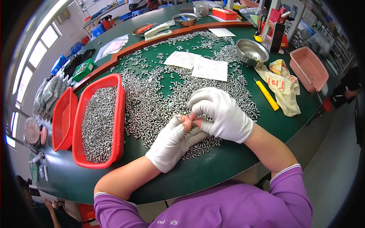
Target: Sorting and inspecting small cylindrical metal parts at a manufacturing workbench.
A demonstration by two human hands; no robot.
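Silvery metal pieces (146, 114), small and rounded, lie strewn over the middle of the green bench (163, 186); the left hand (171, 144) and the right hand (222, 114) come together over the part nearest the near edge. Their fingers meet at bare tips that poke out of white gloves (237, 123); whether a piece is pinched between them I cannot tell. If one is, it could slip, since the metal looks smooth and only the tips touch it; dropped, it would be lost among its look-alikes. The glove cloth could also snag or push pieces, and a careless sweep toward the near edge might send some over, as no raised border shows there. A brown strip (224, 26) guards only the far side.

To the left, a full red basket (120, 125) walls off the spread from the left edge, with an orange-red basket (62, 125) just beside it. Two paper sheets (210, 70) cover some pieces farther back, near a metal bowl (247, 47). Toward the right edge, a yellow cutter (267, 95) lies between the right hand and a cloth pouch (285, 91); a reach toward the pink bin (310, 70) crosses both.
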